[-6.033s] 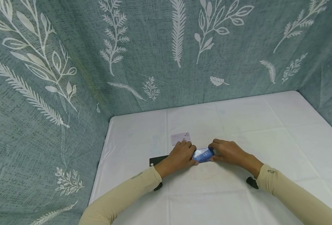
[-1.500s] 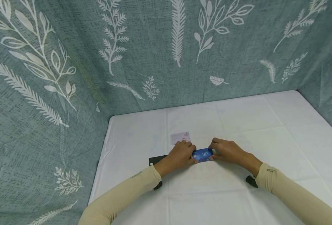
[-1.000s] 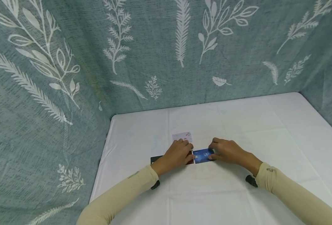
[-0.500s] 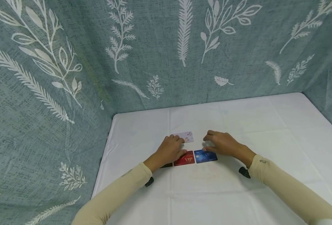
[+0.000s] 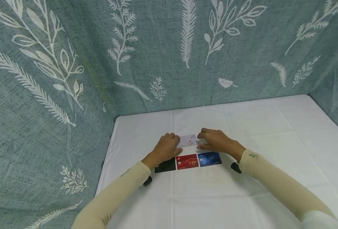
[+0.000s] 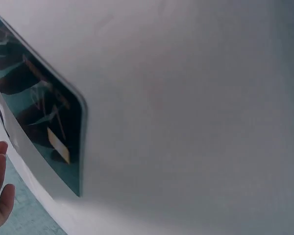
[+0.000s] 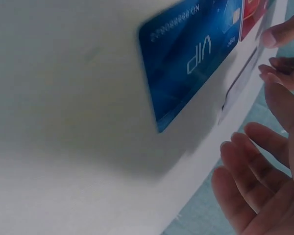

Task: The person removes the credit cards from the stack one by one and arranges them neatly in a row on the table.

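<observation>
A pale pinkish card [image 5: 188, 140] with a small printed figure lies flat on the white table. My left hand [image 5: 165, 147] hovers at its left end, fingers bent; whether they touch the card I cannot tell. At the card's right end is my right hand [image 5: 217, 141], with thumb and fingers spread apart and nothing held. In the right wrist view, that hand [image 7: 264, 166] has relaxed fingers beside the table edge. Nearer the person, a black card [image 5: 167, 165], a red VIP card [image 5: 187, 161] and a blue VIP card [image 5: 209, 159] lie side by side in a row.
The table's white cloth [image 5: 243, 197] has fold creases. A green-grey curtain [image 5: 163, 57] with white leaf prints hangs behind and at both sides. Dark camera pieces [image 5: 235, 167] sit under the wrists.
My hands have let go of the blue card, which lies at the right end of the row. Both have moved farther from the person and left, to the pale card, uncovering the red and black cards.
</observation>
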Demonstrator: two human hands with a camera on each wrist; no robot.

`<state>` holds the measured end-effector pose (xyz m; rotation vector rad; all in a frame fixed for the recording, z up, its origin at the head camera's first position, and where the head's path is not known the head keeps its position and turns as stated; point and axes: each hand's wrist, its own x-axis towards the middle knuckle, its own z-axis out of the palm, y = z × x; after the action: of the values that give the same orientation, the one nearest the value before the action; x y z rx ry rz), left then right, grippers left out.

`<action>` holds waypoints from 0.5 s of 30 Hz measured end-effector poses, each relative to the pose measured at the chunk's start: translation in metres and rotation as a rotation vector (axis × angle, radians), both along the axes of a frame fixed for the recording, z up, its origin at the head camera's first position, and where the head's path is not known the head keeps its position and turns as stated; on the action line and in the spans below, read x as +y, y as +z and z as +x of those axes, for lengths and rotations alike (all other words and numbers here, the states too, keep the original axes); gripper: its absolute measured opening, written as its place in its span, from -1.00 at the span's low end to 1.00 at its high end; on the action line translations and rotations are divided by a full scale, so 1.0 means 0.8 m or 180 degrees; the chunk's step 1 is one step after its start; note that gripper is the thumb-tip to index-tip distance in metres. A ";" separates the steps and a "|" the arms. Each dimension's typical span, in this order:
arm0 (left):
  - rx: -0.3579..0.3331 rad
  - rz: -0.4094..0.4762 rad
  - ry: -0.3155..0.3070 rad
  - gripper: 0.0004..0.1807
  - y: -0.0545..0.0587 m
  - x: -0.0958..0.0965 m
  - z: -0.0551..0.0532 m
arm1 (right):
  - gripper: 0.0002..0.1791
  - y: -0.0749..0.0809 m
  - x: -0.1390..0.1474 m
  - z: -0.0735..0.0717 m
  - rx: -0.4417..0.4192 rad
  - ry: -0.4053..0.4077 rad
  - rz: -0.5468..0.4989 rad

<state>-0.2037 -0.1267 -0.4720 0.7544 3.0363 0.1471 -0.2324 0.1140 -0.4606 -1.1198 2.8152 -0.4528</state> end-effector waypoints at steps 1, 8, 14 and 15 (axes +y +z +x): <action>-0.0025 0.0010 0.0002 -0.44 0.000 -0.001 -0.001 | -0.49 -0.001 -0.002 -0.002 0.0003 0.0000 0.0015; -0.0159 0.0032 0.0079 -0.41 -0.002 -0.006 -0.007 | -0.49 -0.012 -0.017 -0.015 0.0026 0.0039 0.0100; -0.0217 0.0057 0.0156 -0.37 -0.004 -0.008 -0.011 | -0.48 -0.020 -0.027 -0.024 0.0035 -0.0023 0.0190; -0.0232 0.0060 0.0159 -0.36 -0.004 -0.008 -0.012 | -0.47 -0.021 -0.029 -0.026 0.0018 -0.0036 0.0211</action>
<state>-0.2131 -0.1335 -0.4750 0.6592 2.9901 0.1993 -0.2528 0.0910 -0.4773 -1.0945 2.8203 -0.3551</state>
